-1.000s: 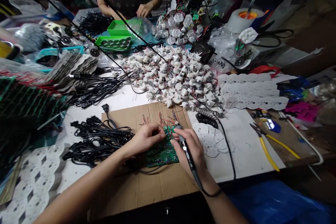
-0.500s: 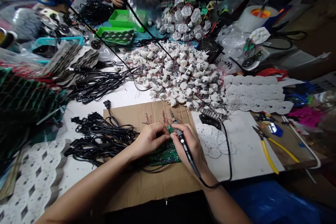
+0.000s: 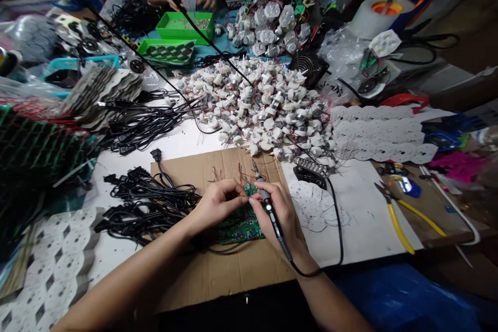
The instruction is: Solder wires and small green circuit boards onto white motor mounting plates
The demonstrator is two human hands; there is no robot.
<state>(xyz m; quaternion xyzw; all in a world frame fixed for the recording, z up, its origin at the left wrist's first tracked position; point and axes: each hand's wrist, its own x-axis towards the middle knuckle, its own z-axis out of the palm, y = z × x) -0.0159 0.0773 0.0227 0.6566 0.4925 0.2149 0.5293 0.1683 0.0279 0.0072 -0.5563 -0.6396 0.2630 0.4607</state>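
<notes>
My right hand (image 3: pixel 278 212) is closed around a soldering iron (image 3: pixel 272 213), its tip pointing away from me above the far edge of a green circuit board (image 3: pixel 245 228). Beside it, my left hand (image 3: pixel 220 201) pinches over the board with thumb and fingers together; whatever lies between the fingertips is too small to make out. Thin red wires (image 3: pixel 240 172) stick up past the board's far side. Under the board lies a cardboard sheet (image 3: pixel 218 275). Both hands hide part of the board.
Black power cords (image 3: pixel 151 197) lie left of the cardboard. Beyond it rises a heap of white motor parts (image 3: pixel 264 104). A soldering iron stand (image 3: pixel 311 172) and yellow-handled pliers (image 3: pixel 400 228) are on the right. Across the table, another person's hands (image 3: pixel 198 1) are near a green tray (image 3: pixel 184 26).
My hands keep nearly the same pose over the board, and the view shifts slightly. Across the table, the other person's hands and clear plastic bag have lowered, uncovering the green tray.
</notes>
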